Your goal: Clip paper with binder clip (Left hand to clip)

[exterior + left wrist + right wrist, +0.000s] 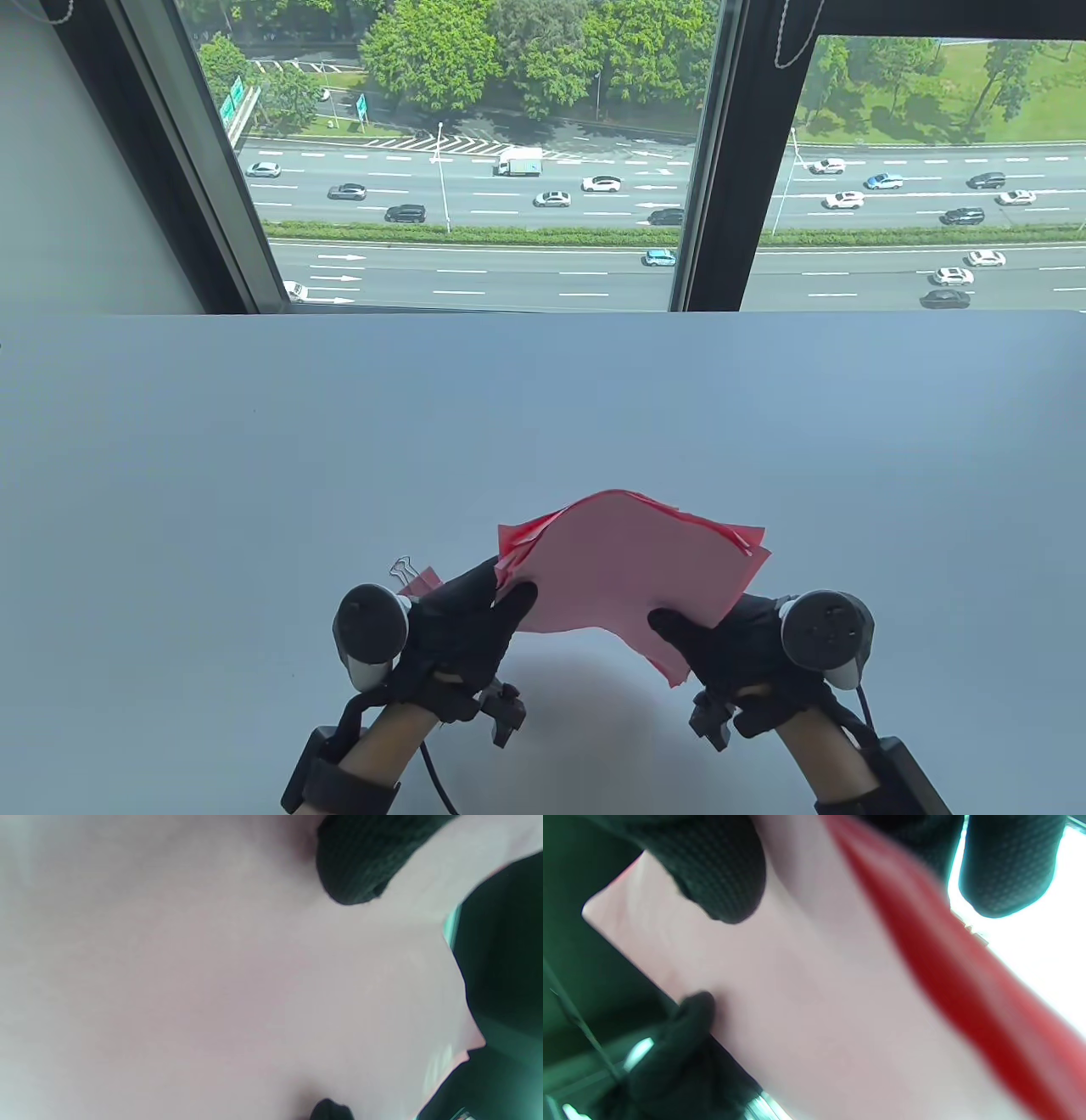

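A stack of pink and red paper (632, 569) is held up off the table, bowed upward between both hands. My left hand (484, 607) grips its left edge, thumb on top. My right hand (696, 637) grips its lower right edge, thumb on top. A binder clip (407, 573) with silver wire handles lies on the table just left of my left hand, partly hidden behind it, touching neither hand. The paper fills the left wrist view (237, 984), with a thumb (356, 861) on it. In the right wrist view the paper (818, 993) runs between my fingers (721, 874).
The white table (543, 407) stretches far behind the paper to a window (475, 170) overlooking a road. Black cables trail from both wrists at the table's near edge.
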